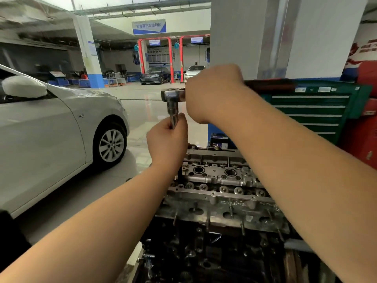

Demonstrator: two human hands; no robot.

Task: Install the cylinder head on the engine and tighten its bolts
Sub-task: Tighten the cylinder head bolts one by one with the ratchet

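Note:
The grey aluminium cylinder head (pixel 216 180) sits on top of the dark engine block (pixel 204 252) at the lower centre. Above it a chrome ratchet wrench (pixel 172 94) is held up in the air, with a socket extension (pixel 173 115) pointing down from its head. My right hand (pixel 212 92) grips the wrench just behind the head; its dark handle (pixel 269 84) runs off to the right. My left hand (pixel 167 139) pinches the lower end of the extension between thumb and fingers. The tip of the extension is hidden inside that hand.
A silver car (pixel 51 129) stands close on the left. A green tool cabinet (pixel 314 111) and a red cabinet (pixel 363 127) stand behind the engine on the right. A white pillar (pixel 255 37) rises behind my hands. Open shiny floor (pixel 142 111) stretches beyond.

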